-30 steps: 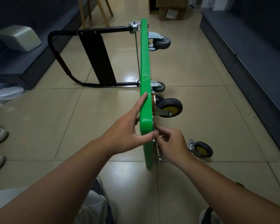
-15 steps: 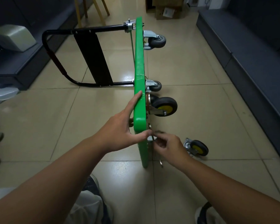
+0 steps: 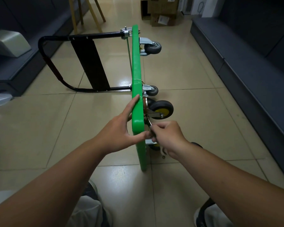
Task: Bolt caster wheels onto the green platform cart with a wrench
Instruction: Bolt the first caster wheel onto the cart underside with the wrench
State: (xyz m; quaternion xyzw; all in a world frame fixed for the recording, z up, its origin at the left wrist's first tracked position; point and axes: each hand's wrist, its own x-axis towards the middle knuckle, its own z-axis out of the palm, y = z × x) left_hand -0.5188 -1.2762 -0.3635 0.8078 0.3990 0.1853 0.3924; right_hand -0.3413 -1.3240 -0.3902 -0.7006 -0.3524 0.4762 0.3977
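The shiny tan tiled floor [image 3: 195, 99] runs like a lane between dark low benches [image 3: 252, 71], with lots of free room on the right. The flat green plastic platform cart [image 3: 136, 66] stands on its thin edge in the middle, and its long side points straight away from the person. Its black metal folding handle [image 3: 88, 63] lies out to the left, so that side is more crowded. All the wheels stick out to the right: two small grey casters [image 3: 152, 47] at the far end, and a big black caster with a yellow hub [image 3: 162, 108] near the hands. Another yellow wheel [image 3: 156, 146] peeks out under the right wrist, mostly hidden. The left hand [image 3: 118, 133] is spread wide on the near top edge, one finger straight along it, thumb across it. The right hand [image 3: 169, 136] is nearer the bolts and pinches a thin silver wrench [image 3: 148, 122]. The wrench head sits just beside the green board, by the big caster's plate, so I think the turning happens there.
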